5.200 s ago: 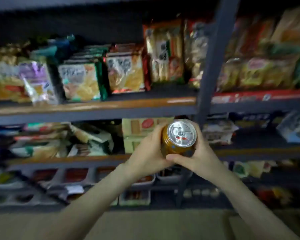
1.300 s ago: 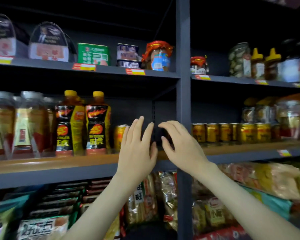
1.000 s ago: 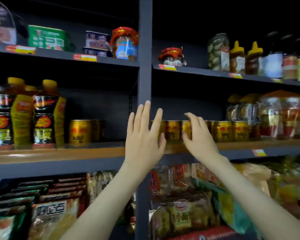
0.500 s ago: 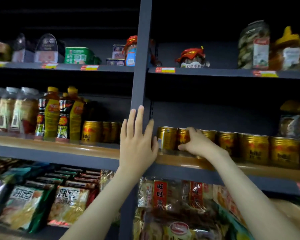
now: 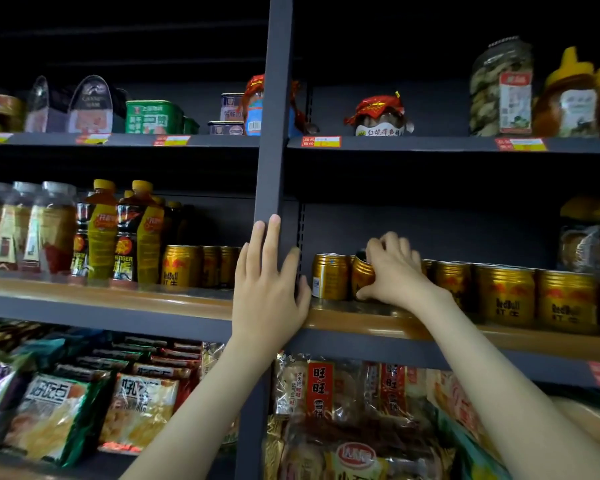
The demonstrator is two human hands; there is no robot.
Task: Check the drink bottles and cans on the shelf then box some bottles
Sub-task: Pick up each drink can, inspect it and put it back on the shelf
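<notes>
A row of gold drink cans [image 5: 506,296] lines the middle shelf [image 5: 378,318] right of the dark upright post [image 5: 274,133]. My right hand [image 5: 394,271] is closed around the second gold can [image 5: 362,277] in that row, which leans a little to the left. My left hand [image 5: 269,289] lies flat with fingers spread against the post and the shelf edge, holding nothing. More gold cans [image 5: 181,265] and yellow-capped drink bottles [image 5: 142,233] stand left of the post on the same shelf.
Clear bottles with grey caps [image 5: 49,226] stand at the far left. The shelf above holds tins [image 5: 153,117] and jars [image 5: 501,88]. The shelf below is packed with snack bags [image 5: 49,417]. The space above the cans is open.
My right hand has closed over the second can right of the post and tipped it. My left hand has stayed on the post. The view has moved slightly closer.
</notes>
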